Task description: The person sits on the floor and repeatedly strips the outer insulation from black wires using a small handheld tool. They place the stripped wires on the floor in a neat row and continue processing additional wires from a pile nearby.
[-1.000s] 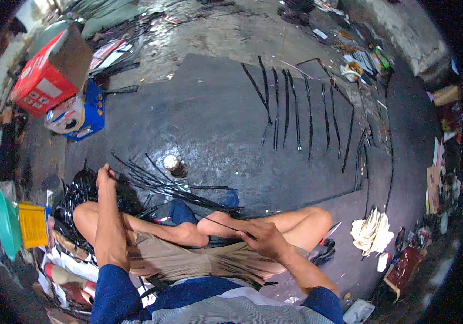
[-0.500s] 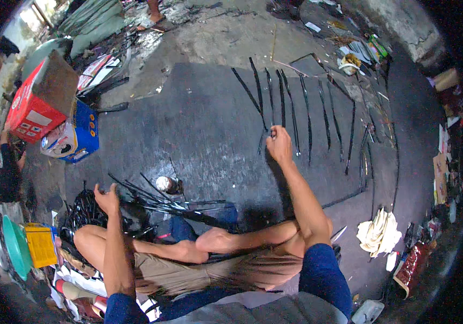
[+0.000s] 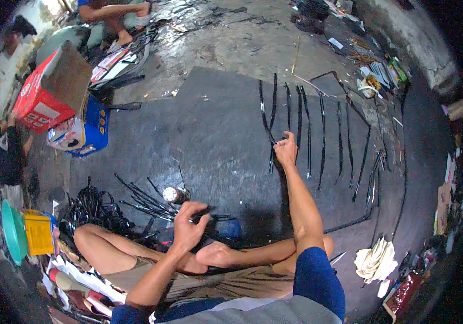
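Several narrow black strips [image 3: 323, 135] lie spaced out in a row on a dark sheet [image 3: 188, 119]. My right hand [image 3: 285, 150] is at the near end of the leftmost strip [image 3: 264, 110], pinching it with one finger stretched forward. My left hand [image 3: 188, 224] hovers over my crossed legs with thumb and fingers apart and nothing in them. Just beyond it, a bunch of loose black strips [image 3: 144, 200] is spread beside a small whitish can [image 3: 173, 195].
A tangled black heap [image 3: 93, 208] sits by my left knee. Red [image 3: 45, 100] and blue [image 3: 96, 127] boxes stand at the left, near a green basin [image 3: 14, 229]. Crumpled cream cloth [image 3: 376, 261] lies at the right. Another person's legs [image 3: 115, 19] show at the far left.
My left hand has swung right from beside the black heap to over my legs. The leftmost strip has turned to lie closer to its neighbour, with my right hand at its near end.
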A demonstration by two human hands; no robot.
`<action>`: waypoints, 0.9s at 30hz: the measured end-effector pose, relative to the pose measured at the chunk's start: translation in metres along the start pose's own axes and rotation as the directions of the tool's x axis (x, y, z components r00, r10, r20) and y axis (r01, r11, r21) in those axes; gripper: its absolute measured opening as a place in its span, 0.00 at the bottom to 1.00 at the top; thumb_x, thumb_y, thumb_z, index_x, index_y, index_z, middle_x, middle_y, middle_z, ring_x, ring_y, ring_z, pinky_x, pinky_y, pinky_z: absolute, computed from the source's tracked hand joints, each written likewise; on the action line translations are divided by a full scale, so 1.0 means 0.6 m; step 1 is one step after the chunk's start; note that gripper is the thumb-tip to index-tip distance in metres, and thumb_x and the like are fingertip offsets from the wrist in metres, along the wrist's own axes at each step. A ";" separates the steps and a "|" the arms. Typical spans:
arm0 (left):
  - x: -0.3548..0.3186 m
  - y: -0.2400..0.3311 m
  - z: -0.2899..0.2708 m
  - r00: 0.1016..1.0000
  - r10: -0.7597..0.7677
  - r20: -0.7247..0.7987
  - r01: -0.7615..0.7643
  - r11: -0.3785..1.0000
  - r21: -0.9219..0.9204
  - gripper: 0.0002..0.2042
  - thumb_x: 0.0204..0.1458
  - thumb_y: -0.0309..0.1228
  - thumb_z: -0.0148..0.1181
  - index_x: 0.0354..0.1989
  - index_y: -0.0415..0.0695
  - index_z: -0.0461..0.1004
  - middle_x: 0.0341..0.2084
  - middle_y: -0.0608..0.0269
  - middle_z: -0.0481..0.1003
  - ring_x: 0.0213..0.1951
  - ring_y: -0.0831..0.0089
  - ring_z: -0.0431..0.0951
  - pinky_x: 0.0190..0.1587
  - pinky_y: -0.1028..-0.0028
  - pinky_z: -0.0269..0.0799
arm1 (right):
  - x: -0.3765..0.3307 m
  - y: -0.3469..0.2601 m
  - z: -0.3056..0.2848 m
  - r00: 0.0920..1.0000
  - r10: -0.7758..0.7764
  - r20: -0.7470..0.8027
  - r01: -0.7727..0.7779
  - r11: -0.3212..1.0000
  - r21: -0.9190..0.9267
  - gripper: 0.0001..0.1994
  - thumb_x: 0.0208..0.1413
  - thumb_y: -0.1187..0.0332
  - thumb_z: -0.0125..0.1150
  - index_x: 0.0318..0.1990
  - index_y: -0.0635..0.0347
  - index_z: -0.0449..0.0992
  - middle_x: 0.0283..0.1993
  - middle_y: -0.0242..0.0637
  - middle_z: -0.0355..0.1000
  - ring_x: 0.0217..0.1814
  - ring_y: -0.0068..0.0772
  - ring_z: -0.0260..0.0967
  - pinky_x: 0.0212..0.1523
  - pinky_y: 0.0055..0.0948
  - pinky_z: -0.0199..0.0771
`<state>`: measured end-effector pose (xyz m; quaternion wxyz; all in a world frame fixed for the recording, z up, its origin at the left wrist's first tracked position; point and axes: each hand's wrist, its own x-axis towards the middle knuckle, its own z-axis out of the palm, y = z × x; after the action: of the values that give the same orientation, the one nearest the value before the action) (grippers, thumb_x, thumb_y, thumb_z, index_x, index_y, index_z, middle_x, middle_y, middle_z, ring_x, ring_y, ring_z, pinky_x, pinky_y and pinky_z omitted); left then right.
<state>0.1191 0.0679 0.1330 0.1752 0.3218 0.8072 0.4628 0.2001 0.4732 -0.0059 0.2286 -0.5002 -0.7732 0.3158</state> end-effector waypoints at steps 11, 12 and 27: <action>0.115 -0.022 0.188 0.969 -0.238 -0.067 0.193 0.898 -0.395 0.32 0.45 0.33 0.75 0.59 0.39 0.68 0.41 0.54 0.79 0.42 0.66 0.80 0.46 0.68 0.76 | -0.226 -0.150 -0.053 0.917 -0.060 0.395 -0.206 0.776 0.596 0.36 0.45 0.82 0.68 0.64 0.62 0.62 0.39 0.41 0.79 0.38 0.28 0.77 0.44 0.28 0.78; 0.112 -0.024 0.185 0.946 -0.324 0.018 0.284 0.801 -0.527 0.32 0.46 0.34 0.75 0.59 0.37 0.67 0.39 0.55 0.80 0.38 0.68 0.80 0.41 0.70 0.76 | -0.244 -0.165 -0.063 0.909 -0.070 0.410 -0.216 0.763 0.610 0.36 0.45 0.82 0.68 0.64 0.61 0.62 0.38 0.40 0.79 0.37 0.26 0.77 0.43 0.27 0.78; 0.213 0.019 -0.093 0.845 -0.347 -0.408 0.052 0.812 -0.582 0.13 0.53 0.34 0.70 0.21 0.42 0.76 0.16 0.69 0.72 0.17 0.80 0.69 0.22 0.77 0.62 | -0.342 -0.047 -0.143 0.892 -0.037 0.450 0.117 0.982 -0.151 0.35 0.43 0.71 0.67 0.62 0.62 0.62 0.38 0.50 0.79 0.41 0.55 0.78 0.47 0.48 0.78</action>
<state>-0.0025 0.1238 0.1732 0.0962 0.0381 0.6868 0.7194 0.3208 0.2986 0.0663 0.0135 -0.4014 -0.8488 0.3439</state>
